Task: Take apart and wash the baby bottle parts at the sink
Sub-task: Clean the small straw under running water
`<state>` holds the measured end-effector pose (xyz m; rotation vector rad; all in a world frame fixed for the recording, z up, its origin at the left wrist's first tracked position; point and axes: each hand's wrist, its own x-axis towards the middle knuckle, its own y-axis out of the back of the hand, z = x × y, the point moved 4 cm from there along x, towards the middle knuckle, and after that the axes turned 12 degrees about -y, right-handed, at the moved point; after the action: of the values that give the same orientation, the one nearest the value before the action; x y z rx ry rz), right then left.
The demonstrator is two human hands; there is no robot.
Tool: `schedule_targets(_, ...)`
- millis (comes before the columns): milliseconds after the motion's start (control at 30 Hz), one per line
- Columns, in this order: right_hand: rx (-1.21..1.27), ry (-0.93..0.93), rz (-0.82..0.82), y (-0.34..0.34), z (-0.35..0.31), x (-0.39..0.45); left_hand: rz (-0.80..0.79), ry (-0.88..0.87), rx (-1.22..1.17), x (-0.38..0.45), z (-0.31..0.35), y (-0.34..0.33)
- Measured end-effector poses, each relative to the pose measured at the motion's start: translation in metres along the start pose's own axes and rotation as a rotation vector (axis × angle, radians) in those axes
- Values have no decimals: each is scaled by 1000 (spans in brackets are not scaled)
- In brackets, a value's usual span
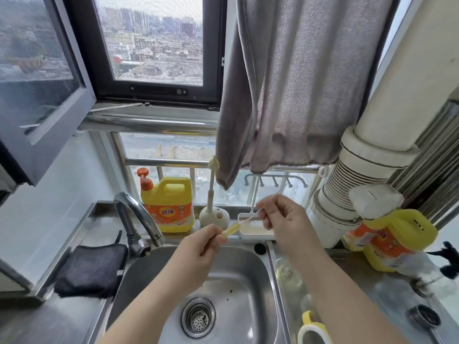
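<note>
Over the steel sink (250, 274), my left hand (198, 247) pinches a short yellowish translucent straw tube (232, 230) of the baby bottle. My right hand (280, 217) pinches the wire handle of a thin straw brush (246, 219), whose bristled end sits in or at the tube's upper end. A clear bottle body (289, 274) lies on the counter right of the sink, partly hidden by my right forearm. A yellow and white handled bottle collar (311, 328) sits at the bottom edge.
The faucet (139, 219) arches over the sink's left rim. Behind stand a yellow detergent jug (169, 207), a bottle brush in a round holder (214, 214) and a white tray (255, 232). A dark cloth (92, 271) lies left; another detergent bag (387, 242) lies right.
</note>
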<state>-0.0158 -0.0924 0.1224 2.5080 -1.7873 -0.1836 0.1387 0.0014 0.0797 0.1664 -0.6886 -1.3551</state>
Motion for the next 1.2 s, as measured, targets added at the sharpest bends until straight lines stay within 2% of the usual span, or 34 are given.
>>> schedule_targets(67,98,-5,110,19,-5,6,26,9,6,-1,-2,4)
schedule_targets(100,101,-8,106,20,-6,5,30,14,10,-1,-3,5)
schedule_targets(233,-48,-33,-139,-17,9,-11,-6,-3,7,-1,4,-2)
schedule_targets(267,-54,-37,-130,-16,8,-10,-14,-1,11,-2,6,-2)
schedule_targets(367,63,-36,48,10,-3,0,-4,23,26,-3,3,5)
schedule_targets(400,70,-26,48,11,-5,0,-2,26,33,-3,2,7)
schedule_targets(533,-94,-18,-153,-19,3,-15,-18,5,6,-2,9,0)
schedule_targets(667,39,-26,62,9,-7,-4,-11,4,13,-4,9,6)
schedule_targets(700,54,-24,58,11,-7,-3,-4,-2,15,-4,9,8)
schedule_targets(833,-80,-17,-120,-14,5,-13,-20,-15,-30,-3,11,1)
schedule_targets(1000,44,18,64,17,-5,-2,51,103,-151,-5,0,4)
schedule_targets(1133,-18,-10,-62,-2,3,-9,-8,6,-89,-2,3,-7)
schedule_targets(1200,-4,-18,-35,-1,4,-8,-8,-15,-76,-1,5,-9)
